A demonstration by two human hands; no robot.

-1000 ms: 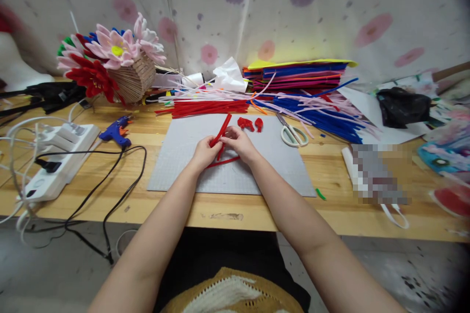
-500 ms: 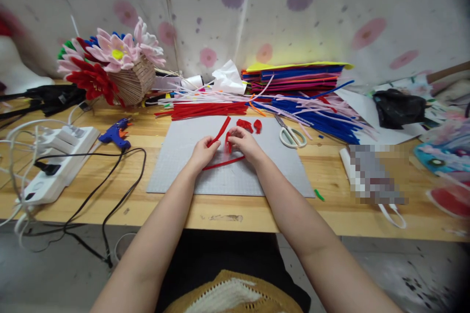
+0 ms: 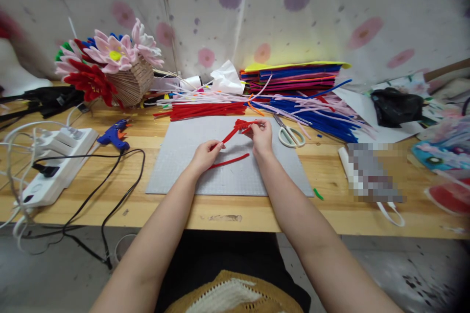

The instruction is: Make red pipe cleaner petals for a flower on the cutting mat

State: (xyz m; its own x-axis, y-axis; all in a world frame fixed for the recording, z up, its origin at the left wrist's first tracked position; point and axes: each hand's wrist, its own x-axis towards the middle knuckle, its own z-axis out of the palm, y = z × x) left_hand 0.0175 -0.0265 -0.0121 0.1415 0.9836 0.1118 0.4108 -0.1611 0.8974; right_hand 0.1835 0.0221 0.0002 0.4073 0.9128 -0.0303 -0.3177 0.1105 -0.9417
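Note:
A grey cutting mat (image 3: 176, 166) lies under both hands. My left hand (image 3: 207, 155) pinches the near end of a red fuzzy strip (image 3: 230, 135) that slants up to the right. Around the strip's far end are red curled pieces (image 3: 240, 124); whether they touch it is unclear. My right hand (image 3: 261, 134) is closed at the right, its fingertips on a red strip beside those pieces. Another red stem (image 3: 231, 160) rests on the mat below, its left end hidden by my left hand.
Scissors (image 3: 290, 136) lie at the mat's right corner. Red stems (image 3: 207, 110) and blue stems (image 3: 338, 127) are behind. A blue glue gun (image 3: 115, 135), power strip (image 3: 60, 161) and flower basket (image 3: 134, 80) stand left. A black bag (image 3: 396, 106) is right.
My right hand has moved right and slightly up, away from my left hand, with its fingertips now on a red strip. My left hand has shifted slightly, still pinching its strip.

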